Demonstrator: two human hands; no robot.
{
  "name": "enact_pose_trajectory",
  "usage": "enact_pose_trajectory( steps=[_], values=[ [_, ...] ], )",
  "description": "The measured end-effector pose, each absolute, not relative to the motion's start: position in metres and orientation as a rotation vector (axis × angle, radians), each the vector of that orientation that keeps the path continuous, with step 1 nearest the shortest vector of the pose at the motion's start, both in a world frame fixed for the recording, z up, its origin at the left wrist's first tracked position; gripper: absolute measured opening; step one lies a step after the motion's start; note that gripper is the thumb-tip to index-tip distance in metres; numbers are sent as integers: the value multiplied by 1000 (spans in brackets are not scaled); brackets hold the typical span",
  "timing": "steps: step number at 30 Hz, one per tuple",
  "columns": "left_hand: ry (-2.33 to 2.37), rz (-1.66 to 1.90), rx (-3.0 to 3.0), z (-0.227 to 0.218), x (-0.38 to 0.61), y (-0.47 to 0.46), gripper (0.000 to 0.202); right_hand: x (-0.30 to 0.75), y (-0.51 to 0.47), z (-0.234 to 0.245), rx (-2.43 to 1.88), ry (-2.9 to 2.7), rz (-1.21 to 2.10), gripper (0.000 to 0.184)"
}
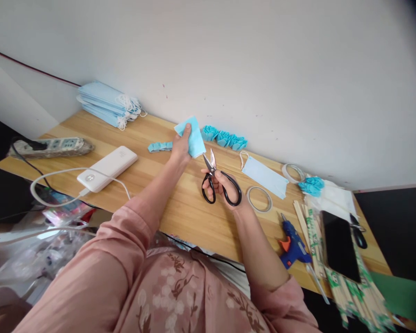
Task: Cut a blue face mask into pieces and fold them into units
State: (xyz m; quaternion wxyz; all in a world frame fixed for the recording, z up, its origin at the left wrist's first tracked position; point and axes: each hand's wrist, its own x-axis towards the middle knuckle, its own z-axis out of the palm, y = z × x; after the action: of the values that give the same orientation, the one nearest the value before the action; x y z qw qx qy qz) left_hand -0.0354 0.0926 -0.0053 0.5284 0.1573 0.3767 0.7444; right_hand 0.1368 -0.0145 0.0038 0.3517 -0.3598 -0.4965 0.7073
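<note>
My left hand (181, 145) is closed on a folded piece of light blue mask fabric (193, 134), held up above the wooden table (180, 208) near the wall. My right hand (225, 185) grips black-handled scissors (217, 182) by the loops, with the blades slightly apart and pointing up toward the fabric. The blade tips sit just right of and below the fabric piece, not touching it. A ruffled blue strip (159, 146) lies on the table left of my left hand, and several ruffled blue pieces (225, 137) lie along the wall behind.
A stack of blue face masks (107, 104), a power strip (52, 147) and a white power bank (107, 168) are on the left. A flat mask (265, 176), tape rolls (259, 199), a blue glue gun (293, 245), a phone (339, 245) and bundled sticks (350, 286) are on the right.
</note>
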Motion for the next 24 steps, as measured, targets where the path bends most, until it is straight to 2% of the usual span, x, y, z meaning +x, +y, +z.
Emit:
enact_pose_trajectory(
  steps=[7, 11, 15, 24],
  values=[
    [966, 1755, 486, -3, -25, 85, 33, 134, -15, 5, -929, -1281, 1805, 57],
    [939, 1716, 547, -5, -20, 82, 35, 133, -15, 1, -877, -1257, 1817, 53],
    [931, 1758, 564, -5, -18, 81, 28, 130, -16, -1, -800, -1192, 1842, 49],
    [1006, 1836, 481, 4, -16, 78, 21, 122, -19, -10, -767, -1233, 1656, 47]
  ],
)
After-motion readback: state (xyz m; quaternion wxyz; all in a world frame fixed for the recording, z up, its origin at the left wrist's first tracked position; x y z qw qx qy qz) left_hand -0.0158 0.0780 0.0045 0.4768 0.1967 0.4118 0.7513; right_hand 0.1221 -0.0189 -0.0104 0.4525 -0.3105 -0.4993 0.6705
